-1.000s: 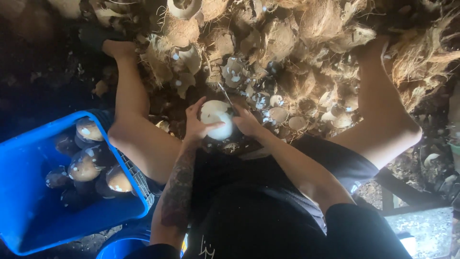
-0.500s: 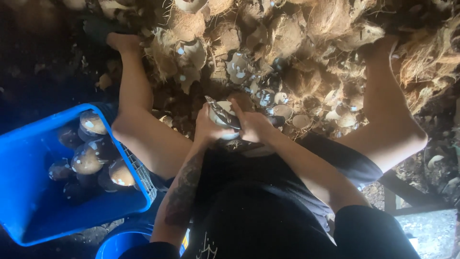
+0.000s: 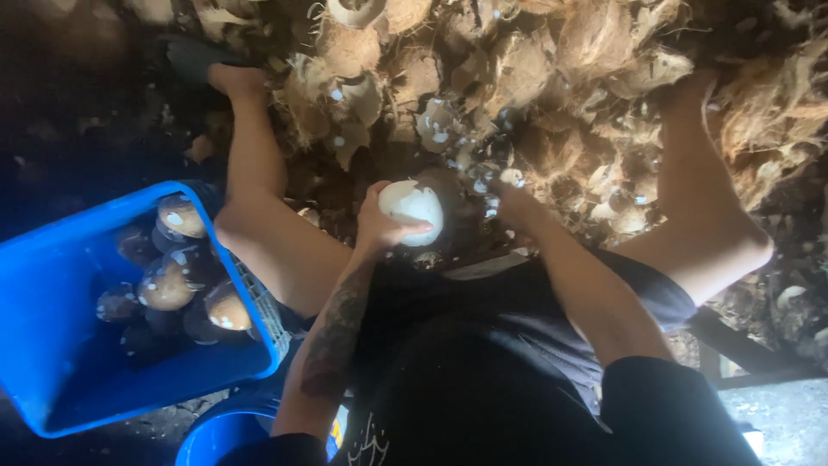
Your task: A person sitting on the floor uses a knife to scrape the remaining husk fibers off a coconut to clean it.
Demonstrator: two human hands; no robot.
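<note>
Holding peeled coconut [image 3: 412, 210] in left hand [image 3: 379, 231], grip wrapped round it, above husks [image 3: 517, 78]. Right hand [image 3: 516, 203] beside; grip unclear. Peeling looks finished; next needs carrying to crate [image 3: 52, 345].

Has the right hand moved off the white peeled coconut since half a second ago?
Yes. The right hand has pulled away rightward; the left hand alone holds the peeled coconut.
</note>
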